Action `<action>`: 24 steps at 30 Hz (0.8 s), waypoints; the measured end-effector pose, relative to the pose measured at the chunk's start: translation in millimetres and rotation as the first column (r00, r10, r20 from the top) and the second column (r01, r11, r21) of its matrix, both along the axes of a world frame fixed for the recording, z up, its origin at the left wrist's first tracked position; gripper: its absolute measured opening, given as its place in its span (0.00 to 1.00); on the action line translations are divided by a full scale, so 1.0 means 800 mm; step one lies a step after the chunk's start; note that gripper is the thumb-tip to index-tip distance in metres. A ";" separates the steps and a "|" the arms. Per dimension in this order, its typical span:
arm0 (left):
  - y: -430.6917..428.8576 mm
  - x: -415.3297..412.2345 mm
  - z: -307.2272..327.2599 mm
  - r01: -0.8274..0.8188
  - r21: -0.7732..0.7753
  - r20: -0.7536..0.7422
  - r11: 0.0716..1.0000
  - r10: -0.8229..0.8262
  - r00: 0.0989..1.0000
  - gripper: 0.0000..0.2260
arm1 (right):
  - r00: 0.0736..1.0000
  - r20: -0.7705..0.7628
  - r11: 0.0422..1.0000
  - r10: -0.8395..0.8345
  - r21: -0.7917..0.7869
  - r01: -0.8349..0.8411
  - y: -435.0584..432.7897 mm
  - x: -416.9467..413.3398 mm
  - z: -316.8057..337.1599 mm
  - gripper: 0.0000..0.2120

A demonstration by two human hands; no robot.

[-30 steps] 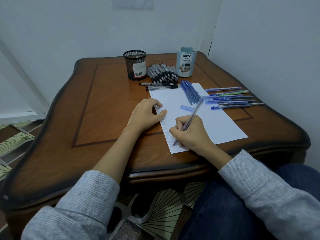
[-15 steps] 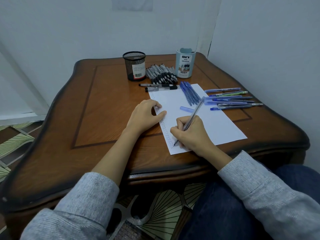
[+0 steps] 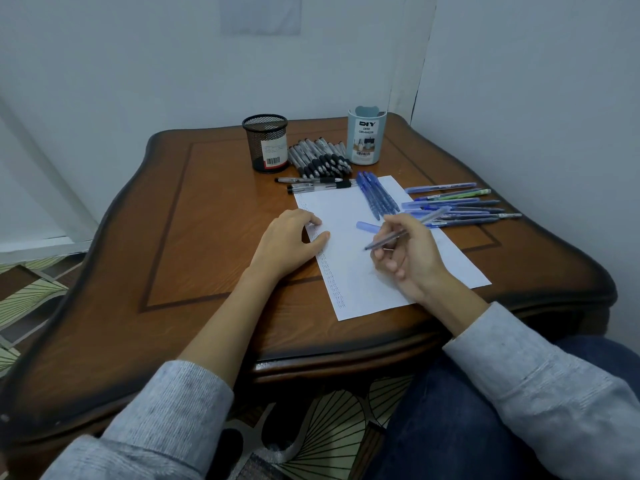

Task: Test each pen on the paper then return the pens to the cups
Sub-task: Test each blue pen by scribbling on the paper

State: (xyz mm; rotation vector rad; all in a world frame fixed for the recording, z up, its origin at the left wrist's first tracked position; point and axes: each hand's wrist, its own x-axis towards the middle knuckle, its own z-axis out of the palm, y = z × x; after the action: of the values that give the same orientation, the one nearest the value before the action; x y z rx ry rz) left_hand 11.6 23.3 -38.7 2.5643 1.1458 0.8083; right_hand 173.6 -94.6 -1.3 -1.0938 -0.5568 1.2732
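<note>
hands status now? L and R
Left hand: open, resting on the left edge of the paper, holding nothing.
Right hand: closed, holding a pen.

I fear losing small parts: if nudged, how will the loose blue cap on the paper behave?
The blue cap lies on its side and looks round, so it would probably roll. Being small plastic, it is likely very light and may skid across the smooth paper.
</note>
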 end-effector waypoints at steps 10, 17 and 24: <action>0.002 0.001 0.001 0.110 0.082 -0.121 0.991 -0.099 0.988 0.11 | 0.940 0.326 0.991 -0.098 -0.052 0.121 0.034 0.089 0.012 0.10; 0.006 0.029 0.033 0.081 0.077 -0.308 0.994 -0.054 0.950 0.14 | 0.946 0.228 0.973 -0.230 0.037 0.228 0.031 0.101 -0.009 0.11; -0.006 0.072 0.018 0.235 -0.035 -0.103 0.971 -0.238 0.966 0.15 | 0.955 0.164 0.968 -0.246 0.084 0.235 0.030 0.104 -0.015 0.09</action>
State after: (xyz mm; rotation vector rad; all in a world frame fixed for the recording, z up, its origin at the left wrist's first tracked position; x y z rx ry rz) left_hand 69.3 18.3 -24.3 2.6858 0.8463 0.6055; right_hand 256.5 -70.9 -13.2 -1.1871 -0.5716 0.9483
